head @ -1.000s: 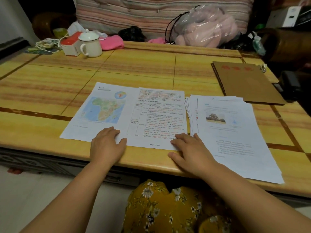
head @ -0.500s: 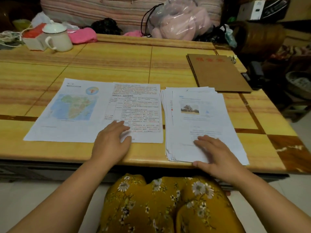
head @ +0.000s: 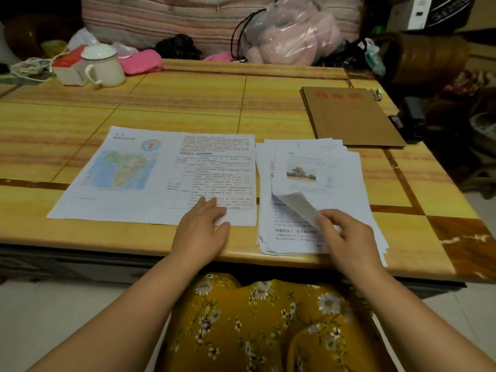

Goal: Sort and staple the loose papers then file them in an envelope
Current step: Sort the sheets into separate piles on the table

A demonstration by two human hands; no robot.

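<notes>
Here, largest first:
Counter (head: 188,103): a yellow striped top with brown inlay lines, carrying every paper.
Envelope (head: 354,116): brown, lying flat at the far right of the counter, just beyond the stack and apart from both hands.
Map sheet (head: 107,170): flat at the left, its right edge under the table sheet.
Table sheet (head: 220,167): printed with a grid and red text, lying between the map sheet and the stack.
Stack (head: 343,189): loose papers fanned unevenly at the right, the near edge reaching the counter's front rim.
Top page (head: 308,170): shows a small tree picture; its near left corner is peeled up and curled back, the pale underside showing.
Left hand (head: 200,232): palm down on the near edge of the table sheet, fingers (head: 206,208) straight and spread, gripping nothing.
Right hand (head: 346,237): on the stack's near part, thumb and fingers (head: 326,220) curled together, pinching the lifted corner of the top page.
Mug (head: 103,65): white, lidded, at the far left.
</notes>
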